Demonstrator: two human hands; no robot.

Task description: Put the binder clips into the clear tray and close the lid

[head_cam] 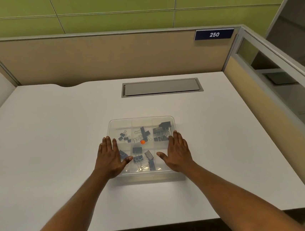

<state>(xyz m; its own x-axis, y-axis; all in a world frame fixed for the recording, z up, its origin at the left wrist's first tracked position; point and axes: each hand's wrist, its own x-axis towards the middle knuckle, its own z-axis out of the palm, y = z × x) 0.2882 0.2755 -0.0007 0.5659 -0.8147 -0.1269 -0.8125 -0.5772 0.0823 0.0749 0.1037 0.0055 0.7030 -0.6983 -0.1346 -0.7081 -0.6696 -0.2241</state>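
Observation:
A clear tray [141, 121] with several compartments sits in the middle of the white desk. Its clear lid [147, 171] lies flat over it. Several black binder clips [162, 131] of different sizes show through the plastic, and a small orange sticker [142, 142] marks the lid's centre. My left hand [111, 158] rests flat, fingers spread, on the tray's left side. My right hand [178, 151] lies flat in the same way on the right side. Neither hand holds anything.
The white desk [57, 143] has a grey cable hatch [161, 87] set into it behind the tray. Beige partition walls [95, 55] close off the back and right side. The desk's front edge runs close below my forearms.

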